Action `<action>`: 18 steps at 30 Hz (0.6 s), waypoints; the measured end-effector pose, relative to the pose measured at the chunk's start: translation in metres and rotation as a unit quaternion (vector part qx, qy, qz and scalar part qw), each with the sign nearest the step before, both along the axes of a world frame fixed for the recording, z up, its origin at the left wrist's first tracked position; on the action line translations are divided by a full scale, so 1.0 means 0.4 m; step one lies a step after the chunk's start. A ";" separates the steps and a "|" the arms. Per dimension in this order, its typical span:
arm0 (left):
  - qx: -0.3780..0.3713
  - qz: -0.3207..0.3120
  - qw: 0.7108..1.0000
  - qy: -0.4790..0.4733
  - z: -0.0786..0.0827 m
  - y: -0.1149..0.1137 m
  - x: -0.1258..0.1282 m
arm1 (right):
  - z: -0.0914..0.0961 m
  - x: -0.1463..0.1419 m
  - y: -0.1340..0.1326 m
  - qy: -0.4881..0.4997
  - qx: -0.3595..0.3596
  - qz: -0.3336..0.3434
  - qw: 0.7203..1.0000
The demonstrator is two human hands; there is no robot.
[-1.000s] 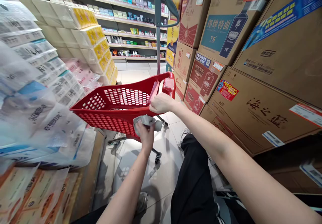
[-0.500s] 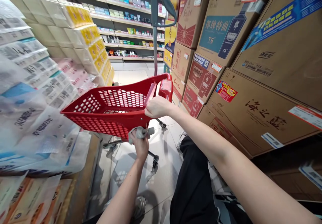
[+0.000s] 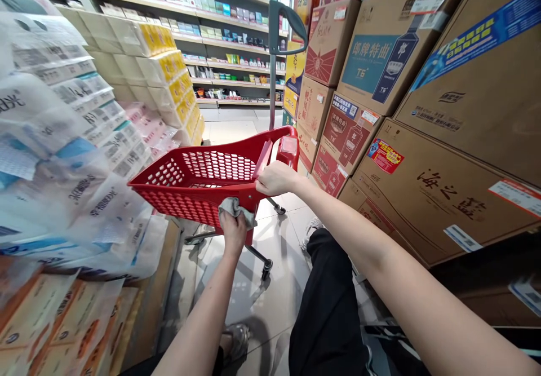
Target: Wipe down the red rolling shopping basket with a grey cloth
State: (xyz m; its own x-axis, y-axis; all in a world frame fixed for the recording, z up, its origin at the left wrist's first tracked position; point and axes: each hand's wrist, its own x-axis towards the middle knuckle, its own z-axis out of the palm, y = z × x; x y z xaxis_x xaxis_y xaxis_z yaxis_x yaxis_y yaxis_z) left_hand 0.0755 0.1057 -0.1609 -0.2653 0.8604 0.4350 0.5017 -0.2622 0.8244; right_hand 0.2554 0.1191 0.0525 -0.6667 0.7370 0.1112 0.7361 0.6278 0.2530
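A red plastic shopping cart point(image 3: 198, 202) with perforated basket walls stands on wheeled metal legs in front of me. My right hand point(image 3: 276, 177) is closed over the basket's near rim, by the handle end. Below it, my left hand point(image 3: 234, 230) holds a crumpled grey cloth point(image 3: 236, 209) against the outside of the basket's side wall. The fingers of the left hand are partly hidden by the cloth. A grey pole with a loop handle point(image 3: 275, 32) rises behind the cart.
Cardboard cartons point(image 3: 452, 178) are stacked high along the right. Plastic-wrapped tissue packs point(image 3: 93, 195) pile up on the left, above a low shelf edge point(image 3: 158, 280). Shelves of small goods point(image 3: 232, 49) line the back. Pale floor tiles point(image 3: 253, 319) lie underfoot.
My left hand has moved the cloth slightly up on the cart's side wall, pressing it flatter. The right hand keeps its grip on the rim. The whole view has shifted a little.
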 end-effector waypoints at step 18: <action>-0.032 -0.034 0.997 0.064 0.061 -0.016 -0.011 | -0.076 -0.130 0.013 0.039 -0.050 -0.086 0.994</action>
State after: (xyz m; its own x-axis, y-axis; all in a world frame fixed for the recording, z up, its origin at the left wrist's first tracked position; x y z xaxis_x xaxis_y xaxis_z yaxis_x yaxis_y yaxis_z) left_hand 0.0711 0.0995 -0.1364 -0.1513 0.9016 0.4053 0.5863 -0.2483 0.7711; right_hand 0.2036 0.1245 0.0219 -0.5217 0.8496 0.0778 0.8499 0.5097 0.1339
